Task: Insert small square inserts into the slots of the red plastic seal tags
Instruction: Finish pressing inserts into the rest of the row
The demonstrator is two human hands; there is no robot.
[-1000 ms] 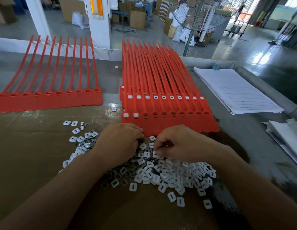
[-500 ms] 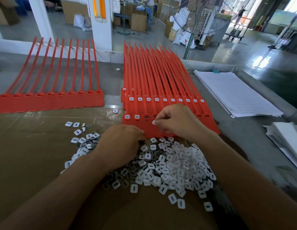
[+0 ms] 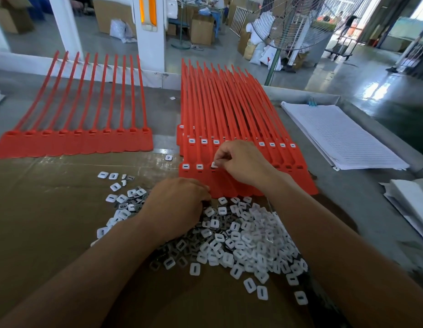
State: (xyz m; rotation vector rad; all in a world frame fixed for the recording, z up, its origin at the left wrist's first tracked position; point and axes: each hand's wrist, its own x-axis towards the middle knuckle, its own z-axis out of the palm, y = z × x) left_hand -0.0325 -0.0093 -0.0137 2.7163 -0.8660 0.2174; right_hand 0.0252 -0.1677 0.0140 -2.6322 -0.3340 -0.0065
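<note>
A stack of red seal tags lies in front of me, the front row holding two white inserts at its left end. My right hand pinches a white square insert over the third slot of that front row. A heap of white and grey square inserts covers the brown cardboard below. My left hand rests curled on the heap's left side; its fingertips are hidden among the inserts. A second strip of red tags with bare slots lies at the left.
A stack of white lined sheets lies at the right, more white sheets at the right edge. One loose insert sits between the two tag groups. Behind the table stand a white post and a fan.
My right hand lifted an insert from the heap and carried it up to the front row of red tags. My left hand stayed on the heap.
</note>
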